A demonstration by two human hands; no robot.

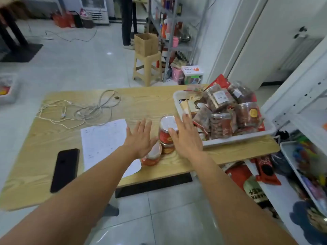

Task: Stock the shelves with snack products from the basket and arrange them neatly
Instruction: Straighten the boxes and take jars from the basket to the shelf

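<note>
Jars: stacked red-labelled plastic snack jars (167,129), on the wooden bench (134,103) just left of the white plastic basket (237,139).
Hands: our left hand (139,138) and right hand (185,137) flank them, fingers spread, empty.
Risk: an uneven squeeze could topple our stack.

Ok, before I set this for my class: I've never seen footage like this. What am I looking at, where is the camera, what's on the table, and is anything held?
There is no machine here: a person works bare-handed, and the single picture comes from a camera worn on their head, looking forward and down. The left hand and right hand are open, fingers spread, either side of small red jars on a wooden table; neither grips anything. A white basket of snack jars sits at the table's right end. Also there: a black phone, a printed sheet and a tangled white cable.
</note>
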